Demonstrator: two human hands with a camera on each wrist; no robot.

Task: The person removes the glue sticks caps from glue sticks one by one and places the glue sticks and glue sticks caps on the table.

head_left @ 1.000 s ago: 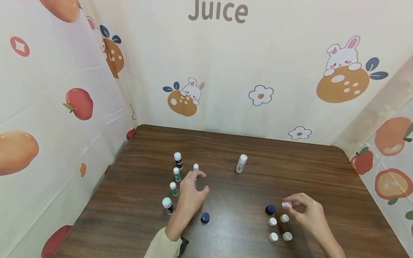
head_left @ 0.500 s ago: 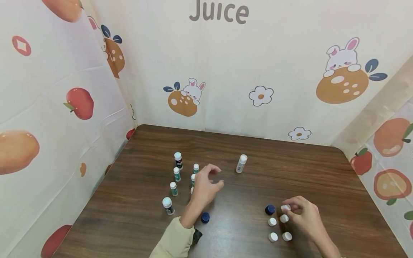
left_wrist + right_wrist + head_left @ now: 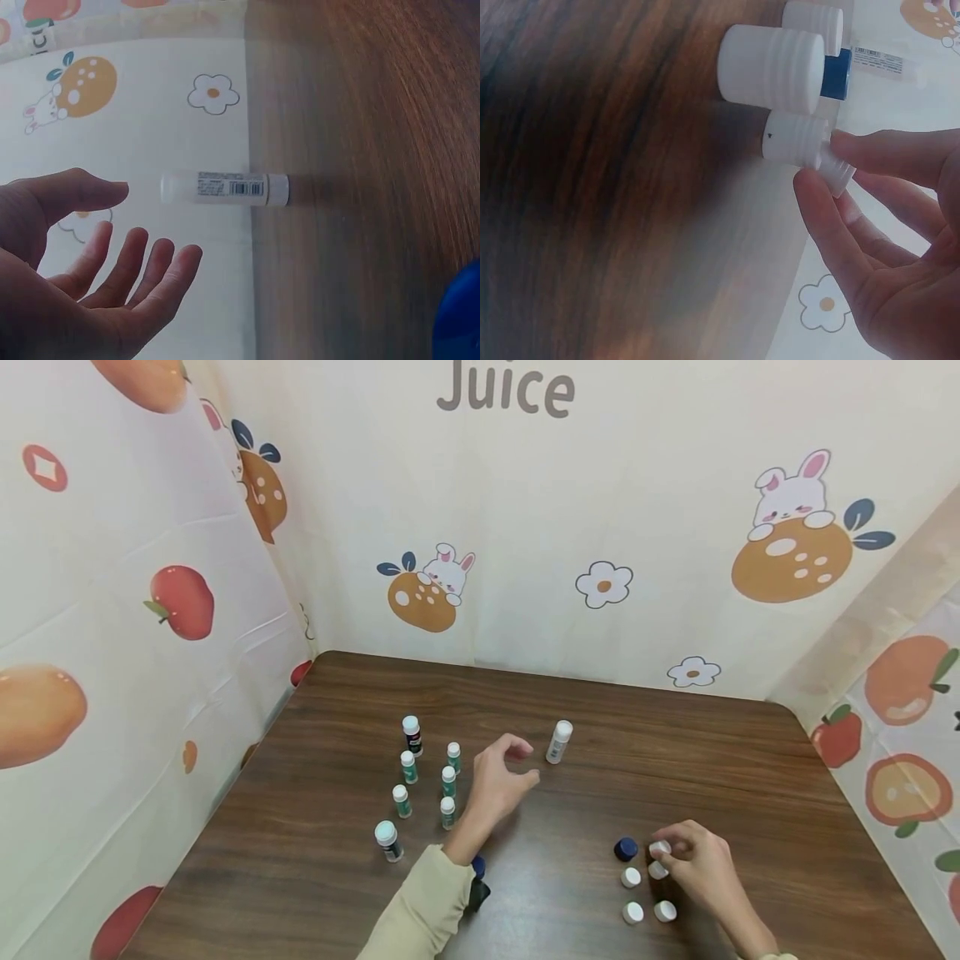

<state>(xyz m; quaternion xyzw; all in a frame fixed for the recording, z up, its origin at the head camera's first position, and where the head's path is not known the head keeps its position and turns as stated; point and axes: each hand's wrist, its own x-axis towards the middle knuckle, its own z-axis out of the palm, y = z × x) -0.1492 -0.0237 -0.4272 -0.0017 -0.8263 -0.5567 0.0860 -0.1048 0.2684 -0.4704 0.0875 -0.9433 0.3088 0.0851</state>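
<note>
In the head view my right hand pinches a small white bottle cap just above or on the table; the right wrist view has this ribbed cap between thumb and fingertips. Close against it sits another white cap. A dark blue cap and several more white caps, one at the front, lie around that hand. My left hand holds nothing; its fingers are loosely curved, with a gap to the thumb. Just beyond its fingertips stands a clear, labelled bottle with a white lid.
Left of my left forearm stand several small white-capped bottles in two rough columns, some with green labels, others darker and larger. A second blue cap is partly hidden by the left sleeve. Printed curtains border the brown table.
My left hand has moved right, away from the small bottles and towards the lone clear bottle. The right hand has lowered its white cap slightly, towards the other caps.
</note>
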